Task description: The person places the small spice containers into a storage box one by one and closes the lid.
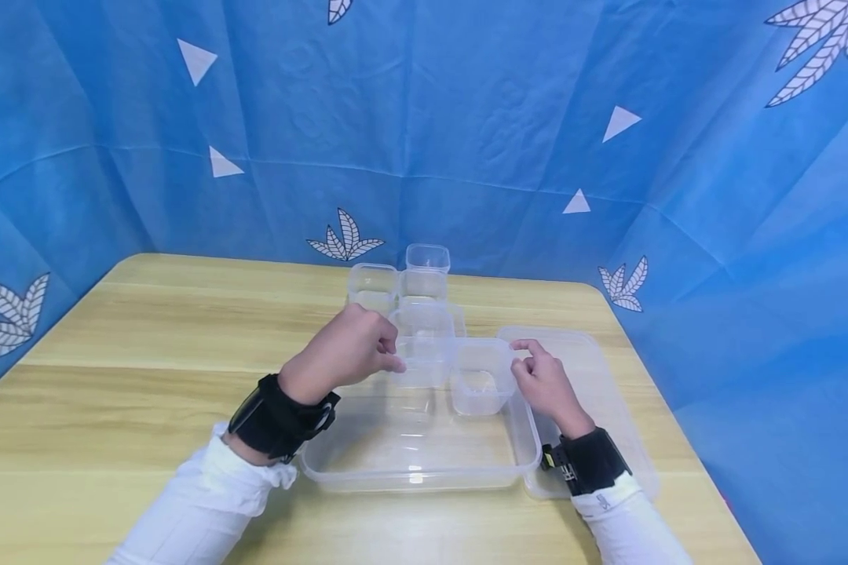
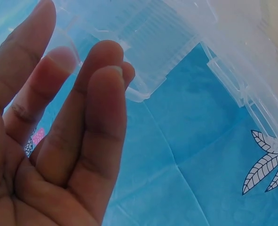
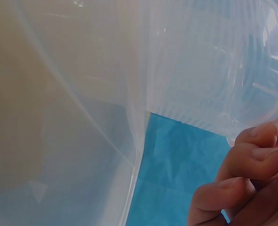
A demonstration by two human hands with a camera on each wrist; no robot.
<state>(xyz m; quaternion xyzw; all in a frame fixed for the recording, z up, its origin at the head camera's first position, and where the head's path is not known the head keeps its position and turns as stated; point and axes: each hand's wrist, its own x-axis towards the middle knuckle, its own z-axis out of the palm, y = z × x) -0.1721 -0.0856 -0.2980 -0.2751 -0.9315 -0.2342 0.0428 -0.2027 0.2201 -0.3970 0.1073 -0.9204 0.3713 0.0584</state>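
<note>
While the left hand (image 1: 348, 349) pinches 1 tub (image 1: 424, 362) and the right hand (image 1: 546, 383) another tub (image 1: 482, 384), further tubs (image 1: 373, 286) behind the unlidded box (image 1: 424, 479) suggest unfinished work.

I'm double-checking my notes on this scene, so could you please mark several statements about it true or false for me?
1. The right hand holds a small, clear, square plastic container by its rim. True.
2. The left hand rests on the flat, translucent plastic lid. False: it is left of the lid, at another small container.
3. A large, clear, rectangular plastic box stands left of the lid. True.
4. Blue patterned fabric covers the pale wood-grain tabletop. False: it hangs behind the tabletop.
</note>
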